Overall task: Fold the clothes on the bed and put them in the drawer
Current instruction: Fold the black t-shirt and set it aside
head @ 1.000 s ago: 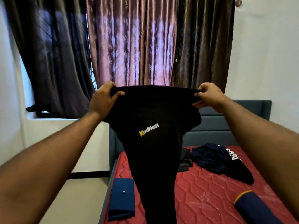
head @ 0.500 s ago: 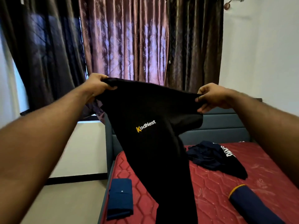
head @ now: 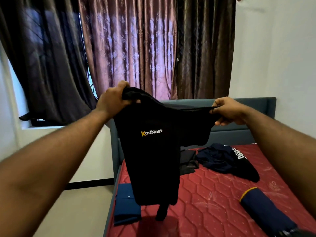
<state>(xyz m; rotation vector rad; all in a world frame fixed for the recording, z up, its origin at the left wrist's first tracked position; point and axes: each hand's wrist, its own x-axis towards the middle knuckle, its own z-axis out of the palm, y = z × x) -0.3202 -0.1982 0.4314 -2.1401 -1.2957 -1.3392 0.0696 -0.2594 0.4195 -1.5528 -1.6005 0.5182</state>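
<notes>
Your left hand (head: 113, 100) grips a bunched top corner of the black shirt (head: 153, 151), fingers curled around the fabric. Your right hand (head: 228, 111) pinches the opposite top edge, slightly lower. The shirt hangs in the air between them, above the near-left part of the bed (head: 213, 194), its "KodNest" print facing you and its lower end dangling just over the mattress. On the mattress: a folded blue garment (head: 127, 204) at the left edge, a crumpled dark pile (head: 224, 159) near the headboard, and a navy roll (head: 265, 209) at right.
</notes>
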